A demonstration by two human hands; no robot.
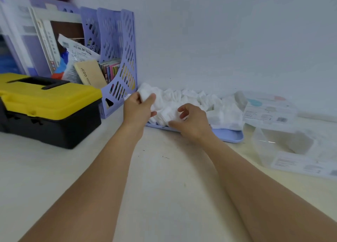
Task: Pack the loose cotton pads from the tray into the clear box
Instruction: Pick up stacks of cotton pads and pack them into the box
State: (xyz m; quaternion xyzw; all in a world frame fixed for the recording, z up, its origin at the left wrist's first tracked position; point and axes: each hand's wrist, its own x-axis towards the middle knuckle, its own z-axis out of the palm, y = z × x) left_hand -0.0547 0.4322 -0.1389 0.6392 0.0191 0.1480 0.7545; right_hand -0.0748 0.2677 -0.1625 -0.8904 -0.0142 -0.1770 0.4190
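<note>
Desk (pixel 164 178) pale; lilac tray (pixel 228 135) against white wall (pixel 218 41).

I'm seeing both bare arms reaching over the pale surface (pixel 164 178) to the lilac tray (pixel 228 135), which is lying against the wall heaped with white cotton pads (pixel 209 103). The left hand (pixel 135 110) is pinching a clump of pads at the heap's left end; the right hand (pixel 193 122) is curling over pads at the front. The clear box (pixel 284 145) is sitting open just right of the tray, its lid (pixel 269 110) behind it. A yellow-and-black toolbox (pixel 49 107) is sitting far left.
</note>
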